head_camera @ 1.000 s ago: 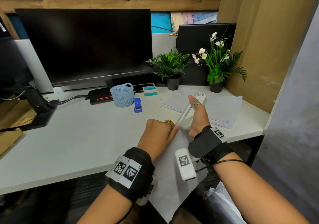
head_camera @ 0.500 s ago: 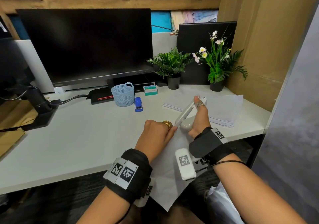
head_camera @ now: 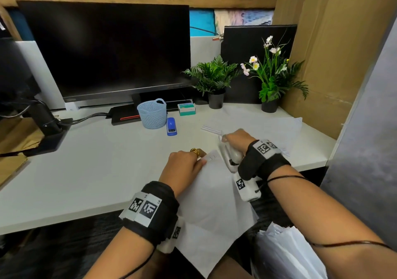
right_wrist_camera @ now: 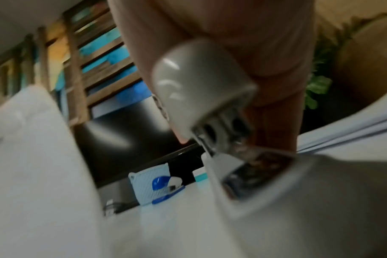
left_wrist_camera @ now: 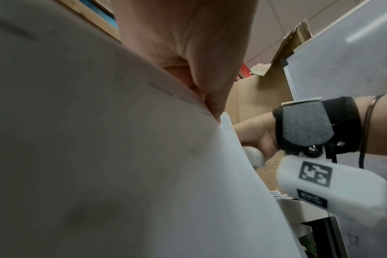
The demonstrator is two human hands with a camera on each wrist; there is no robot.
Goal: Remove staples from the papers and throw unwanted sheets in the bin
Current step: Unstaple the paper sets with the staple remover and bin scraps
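A white stapled sheet set (head_camera: 214,203) hangs over the desk's front edge, its top corner with several staples (head_camera: 211,157) lying on the desk. My left hand (head_camera: 184,167) pinches that corner, and the left wrist view shows thumb and fingers (left_wrist_camera: 201,83) closed on the paper (left_wrist_camera: 99,157). Just right of the corner, my right hand (head_camera: 236,141) grips a white stapler-type tool (head_camera: 229,156) held low on the desk. The right wrist view shows the tool's rear end (right_wrist_camera: 201,90) and its metal hinge under my palm. A pile of loose papers (head_camera: 268,124) lies behind my right hand.
A blue stapler (head_camera: 171,126), a pale blue basket (head_camera: 153,113) and a staple box (head_camera: 186,109) stand before the monitor (head_camera: 107,53). Two potted plants (head_camera: 214,81) (head_camera: 270,78) sit at the back right. A white plastic bag (head_camera: 285,255) hangs below the desk by my right forearm.
My right hand has brought the white tool down from a raised, opened-out pose to lie low on the desk beside the paper's corner. The left hand has kept its hold.
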